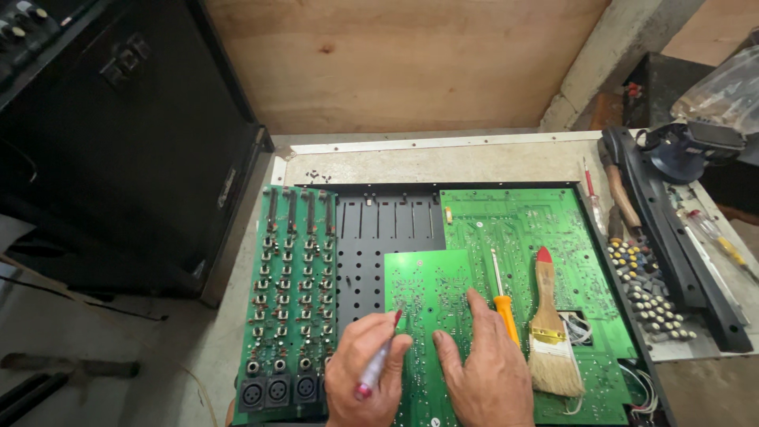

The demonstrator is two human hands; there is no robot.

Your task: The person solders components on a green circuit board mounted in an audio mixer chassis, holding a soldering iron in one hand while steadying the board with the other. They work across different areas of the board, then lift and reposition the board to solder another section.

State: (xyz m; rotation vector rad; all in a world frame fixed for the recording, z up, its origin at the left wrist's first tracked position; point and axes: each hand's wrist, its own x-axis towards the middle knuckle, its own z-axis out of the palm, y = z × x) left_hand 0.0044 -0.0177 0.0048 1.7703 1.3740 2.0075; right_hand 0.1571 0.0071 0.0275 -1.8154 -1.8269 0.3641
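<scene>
A large black cabinet stands well to the left of and beyond both hands, beside a worn grey workbench. On the bench, beyond and around the hands, lies an opened black metal chassis holding green circuit boards. The biggest board spreads to the right of and beyond the right hand. A long narrow board packed with rows of sockets and controls lies just left of the left hand. A smaller green board lies directly under both hands. The right hand rests on it palm down, fingers spread flat against its surface. The left hand is curled, pinching a slim pen-like tool with a red tip, which points up and right onto the same small board. Just right of the right hand lie an orange-handled screwdriver and a wooden paintbrush with pale bristles. Farther right sits a pile of small knobs, beside a long black panel strip.
</scene>
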